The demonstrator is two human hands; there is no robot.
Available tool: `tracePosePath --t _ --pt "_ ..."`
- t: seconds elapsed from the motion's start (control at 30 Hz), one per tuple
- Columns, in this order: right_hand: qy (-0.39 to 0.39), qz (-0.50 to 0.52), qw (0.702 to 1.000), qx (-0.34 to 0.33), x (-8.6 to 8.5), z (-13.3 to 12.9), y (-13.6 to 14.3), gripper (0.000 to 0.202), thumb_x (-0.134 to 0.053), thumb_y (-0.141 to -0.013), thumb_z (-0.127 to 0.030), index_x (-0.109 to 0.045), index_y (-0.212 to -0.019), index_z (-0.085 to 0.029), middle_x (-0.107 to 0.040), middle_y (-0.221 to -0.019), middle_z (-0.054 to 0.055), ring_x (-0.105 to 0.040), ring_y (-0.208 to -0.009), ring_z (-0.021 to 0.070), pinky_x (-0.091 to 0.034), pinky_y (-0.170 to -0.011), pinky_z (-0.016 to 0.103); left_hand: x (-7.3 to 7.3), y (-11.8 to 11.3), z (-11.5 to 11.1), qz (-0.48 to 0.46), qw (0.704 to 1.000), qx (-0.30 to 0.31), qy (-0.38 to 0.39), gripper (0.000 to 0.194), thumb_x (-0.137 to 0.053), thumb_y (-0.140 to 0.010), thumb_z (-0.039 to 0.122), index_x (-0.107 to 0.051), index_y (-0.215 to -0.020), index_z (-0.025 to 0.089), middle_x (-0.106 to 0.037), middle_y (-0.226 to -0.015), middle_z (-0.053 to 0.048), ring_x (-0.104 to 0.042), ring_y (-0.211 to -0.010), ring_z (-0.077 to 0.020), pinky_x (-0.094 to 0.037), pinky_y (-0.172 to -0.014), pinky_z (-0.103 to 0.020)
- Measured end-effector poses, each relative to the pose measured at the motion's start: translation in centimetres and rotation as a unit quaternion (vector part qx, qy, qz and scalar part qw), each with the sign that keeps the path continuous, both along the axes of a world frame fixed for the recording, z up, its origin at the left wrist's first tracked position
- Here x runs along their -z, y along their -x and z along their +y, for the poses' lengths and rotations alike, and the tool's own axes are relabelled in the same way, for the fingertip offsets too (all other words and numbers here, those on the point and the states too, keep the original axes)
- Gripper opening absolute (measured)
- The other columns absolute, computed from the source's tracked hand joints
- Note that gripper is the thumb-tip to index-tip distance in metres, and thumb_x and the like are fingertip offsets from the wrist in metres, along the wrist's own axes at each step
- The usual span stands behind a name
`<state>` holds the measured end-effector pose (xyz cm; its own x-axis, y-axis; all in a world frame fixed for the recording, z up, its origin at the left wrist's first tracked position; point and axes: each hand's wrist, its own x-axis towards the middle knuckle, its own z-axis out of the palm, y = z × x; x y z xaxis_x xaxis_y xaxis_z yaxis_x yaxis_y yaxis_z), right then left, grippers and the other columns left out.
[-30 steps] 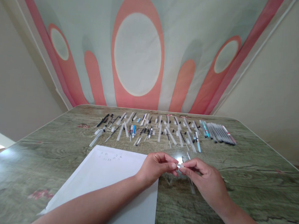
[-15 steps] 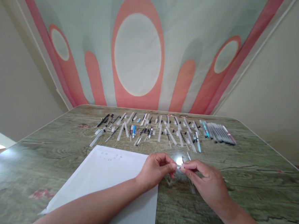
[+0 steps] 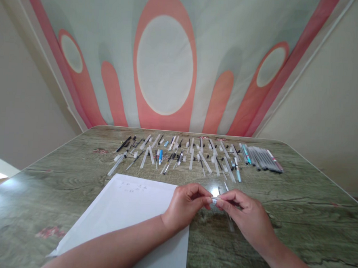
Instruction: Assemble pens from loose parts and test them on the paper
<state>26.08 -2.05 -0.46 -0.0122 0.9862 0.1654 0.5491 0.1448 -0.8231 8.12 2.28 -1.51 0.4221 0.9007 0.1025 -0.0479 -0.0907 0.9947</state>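
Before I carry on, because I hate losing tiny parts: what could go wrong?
The small piece between the left hand and right hand could slip onto the table. The left forearm, over the white paper, might nudge it. The loose pen parts lie close together and could get mixed up.

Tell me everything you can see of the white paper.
The white paper lies flat on the wood-patterned table, its near-left corner slightly curled. Small marks, too blurred to read, sit near its far edge. The left hand and forearm pass over it, hiding part; contact is unclear. Its near end leaves the picture.
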Motion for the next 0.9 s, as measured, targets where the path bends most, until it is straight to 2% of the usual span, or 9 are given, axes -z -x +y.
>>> tracePosePath --t 0.23,0.43,0.73,0.9 --pt "-0.064 -0.015 0.998 0.005 0.6 0.0 0.0 0.017 -0.059 -0.083 -0.037 -0.065 -0.081 -0.021 -0.068 -0.075 0.0 -0.063 -0.068 0.0147 -0.046 -0.064 0.024 0.0 -0.5 0.4 -0.117 0.987 0.03 0.106 0.023 -0.075 -0.068 0.027 -0.064 -0.08 0.01 -0.066 -0.067 -0.003 -0.063 -0.058 -0.0137 -0.048 -0.06 -0.026" --pt "-0.116 -0.041 0.992 -0.008 1.0 0.0 -0.1 0.015 -0.058 -0.084 -0.035 -0.065 -0.082 -0.021 -0.07 -0.079 0.002 -0.064 -0.069 0.0159 -0.049 -0.065 0.025 -0.2 -0.6 0.4 -0.135 0.982 0.043 0.129 0.03 -0.078 -0.064 0.032 -0.063 -0.078 0.009 -0.065 -0.067 -0.004 -0.063 -0.057 -0.0137 -0.049 -0.06 -0.027" --pt "-0.038 -0.022 0.999 -0.032 0.1 -0.3 0.3 0.02 -0.054 -0.087 -0.038 -0.066 -0.08 -0.023 -0.068 -0.071 -0.002 -0.063 -0.066 0.0135 -0.045 -0.063 0.022 -0.4 -0.4 0.3 -0.097 0.991 0.025 0.094 0.02 -0.075 -0.068 0.026 -0.065 -0.074 0.01 -0.065 -0.062 -0.003 -0.062 -0.058 -0.0134 -0.049 -0.06 -0.025" --pt "-0.03 -0.027 0.998 -0.045 -0.3 -0.4 0.5 0.025 -0.049 -0.09 -0.038 -0.065 -0.078 -0.023 -0.066 -0.069 -0.003 -0.062 -0.066 0.013 -0.043 -0.062 0.021 -0.2 -0.4 0.2 -0.082 0.993 0.016 0.079 0.018 -0.074 -0.069 0.025 -0.066 -0.075 0.01 -0.065 -0.063 -0.003 -0.062 -0.059 -0.0143 -0.05 -0.061 -0.026"
